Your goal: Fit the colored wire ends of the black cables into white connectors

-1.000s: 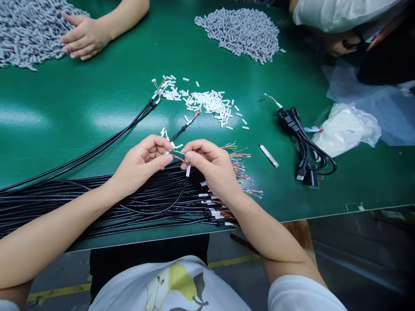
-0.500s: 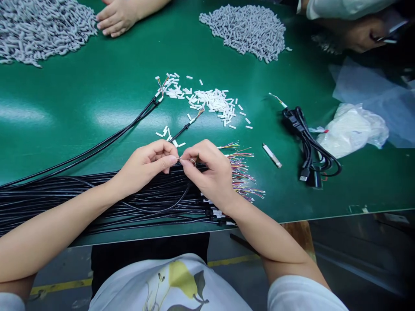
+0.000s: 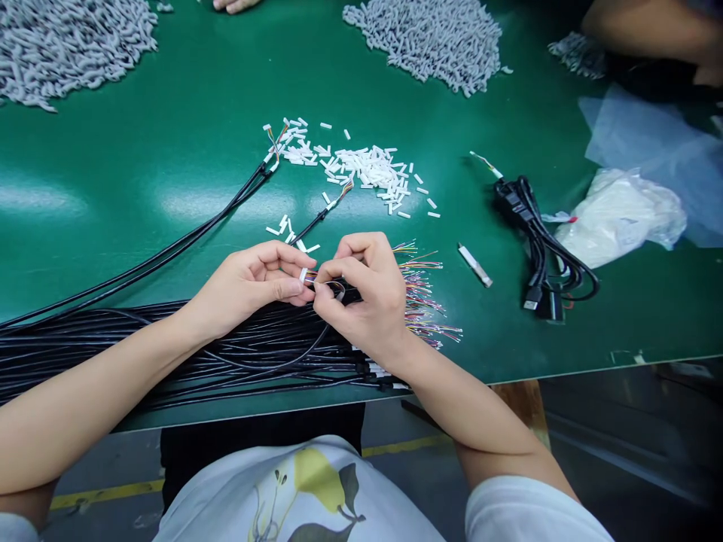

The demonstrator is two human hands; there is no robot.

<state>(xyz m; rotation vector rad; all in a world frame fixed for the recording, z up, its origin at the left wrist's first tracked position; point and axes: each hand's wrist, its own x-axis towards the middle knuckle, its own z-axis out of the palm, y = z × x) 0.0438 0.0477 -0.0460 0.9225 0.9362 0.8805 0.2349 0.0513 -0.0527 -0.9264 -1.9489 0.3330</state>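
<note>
Green tabletop, white connector held above it

Glossy and lit in pale patches, the tabletop carries a grey heap of small parts at the far left and a second grey heap farther right. A co-worker's fingers show at the top edge, and another person's arm reaches in at the upper right.

Near the front edge, the left hand has the white connector between thumb and forefinger, parted only by its width, with the other fingers loosely curled. Coloured wires run from the connector to the right hand, whose thumb and forefinger are pinched nearly together on them; exactly which strand they grip is too small to tell.

Beneath both hands lies a bundle of black cables, its bright wire ends fanned out beyond the right hand. White tubes are scattered past the hands. Off to the right lie a slim white tool, a coiled black cable and a white plastic bag.
</note>
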